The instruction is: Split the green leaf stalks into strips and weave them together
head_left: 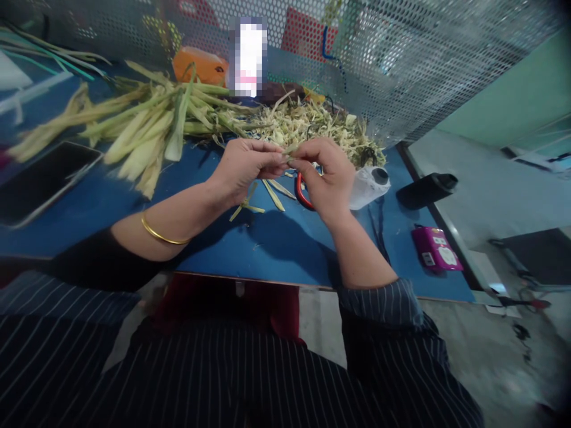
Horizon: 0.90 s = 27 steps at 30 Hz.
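My left hand (247, 166) and my right hand (328, 175) meet above the blue table, fingertips pinched together on a thin, pale green strip of dried husk (292, 151). Most of the strip is hidden by my fingers. Below them lie a few cut strips (273, 195) and a small piece of crossed, tied strips (246, 205). Red-handled scissors (302, 193) rest partly behind my right hand. Beyond my hands spreads a heap of shredded husk trimmings (307, 122). To the left lies a bundle of long dried husk leaves (147, 128).
A white spool (369, 185) stands right of my right hand, with a black bottle-like object (427, 190) and a purple packet (437, 248) farther right. At left is a dark, flat tray-like object (44, 181). An orange packet (199, 65) sits before the perforated metal panel (392, 65).
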Each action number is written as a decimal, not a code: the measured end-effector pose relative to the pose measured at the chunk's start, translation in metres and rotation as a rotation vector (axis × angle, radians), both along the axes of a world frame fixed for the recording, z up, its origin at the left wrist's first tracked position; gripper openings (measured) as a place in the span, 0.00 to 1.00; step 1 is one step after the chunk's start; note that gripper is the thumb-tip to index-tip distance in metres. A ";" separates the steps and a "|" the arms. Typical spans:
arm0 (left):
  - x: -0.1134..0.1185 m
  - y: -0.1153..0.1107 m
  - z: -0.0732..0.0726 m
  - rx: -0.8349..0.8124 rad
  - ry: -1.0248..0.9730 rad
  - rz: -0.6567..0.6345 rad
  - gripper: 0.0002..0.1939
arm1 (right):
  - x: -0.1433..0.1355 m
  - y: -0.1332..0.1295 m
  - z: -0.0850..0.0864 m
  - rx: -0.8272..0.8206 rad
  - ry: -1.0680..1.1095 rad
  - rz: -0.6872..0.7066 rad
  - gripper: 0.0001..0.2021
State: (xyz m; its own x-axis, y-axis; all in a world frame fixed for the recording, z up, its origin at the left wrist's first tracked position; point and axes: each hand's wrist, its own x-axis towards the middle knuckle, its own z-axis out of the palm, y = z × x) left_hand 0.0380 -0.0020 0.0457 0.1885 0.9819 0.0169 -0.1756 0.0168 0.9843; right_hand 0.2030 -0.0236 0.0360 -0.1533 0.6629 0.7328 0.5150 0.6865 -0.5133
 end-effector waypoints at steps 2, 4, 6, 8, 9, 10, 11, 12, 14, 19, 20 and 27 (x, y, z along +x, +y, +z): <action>0.001 0.000 -0.001 -0.002 0.000 -0.003 0.02 | 0.000 0.000 -0.001 0.006 -0.006 -0.016 0.05; 0.002 -0.001 -0.003 0.030 0.008 0.016 0.02 | -0.001 0.001 -0.003 -0.006 0.013 -0.018 0.05; 0.003 -0.001 -0.005 0.106 0.025 0.053 0.02 | -0.001 0.001 -0.005 -0.036 0.036 -0.014 0.05; 0.004 0.000 -0.008 0.205 0.058 0.083 0.02 | -0.002 0.001 -0.006 -0.077 0.054 -0.010 0.06; 0.004 0.000 -0.009 0.252 0.078 0.091 0.01 | -0.001 0.001 -0.007 -0.095 0.063 -0.008 0.06; 0.003 0.000 -0.009 0.294 0.096 0.096 0.01 | -0.001 0.002 -0.007 -0.113 0.074 -0.006 0.06; 0.003 0.000 -0.010 0.329 0.114 0.097 0.02 | -0.001 0.002 -0.008 -0.128 0.087 -0.005 0.07; 0.003 0.000 -0.010 0.360 0.129 0.097 0.02 | -0.001 0.003 -0.008 -0.143 0.103 -0.005 0.07; 0.002 -0.001 -0.009 0.405 0.153 0.092 0.02 | 0.000 0.005 -0.009 -0.170 0.138 0.001 0.08; 0.003 -0.006 -0.006 0.399 0.186 0.047 0.03 | 0.002 0.011 -0.015 -0.186 0.198 0.044 0.09; 0.003 -0.006 -0.006 0.378 0.180 0.045 0.03 | 0.002 0.011 -0.015 -0.181 0.195 0.042 0.09; 0.002 0.000 -0.004 0.110 0.044 0.005 0.04 | 0.001 0.002 -0.006 -0.109 0.079 -0.010 0.06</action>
State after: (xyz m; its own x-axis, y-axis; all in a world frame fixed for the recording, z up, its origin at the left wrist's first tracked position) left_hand 0.0405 -0.0018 0.0416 0.1865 0.9755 0.1164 -0.1317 -0.0926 0.9870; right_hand 0.2041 -0.0215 0.0296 -0.0908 0.7402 0.6663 0.4766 0.6198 -0.6235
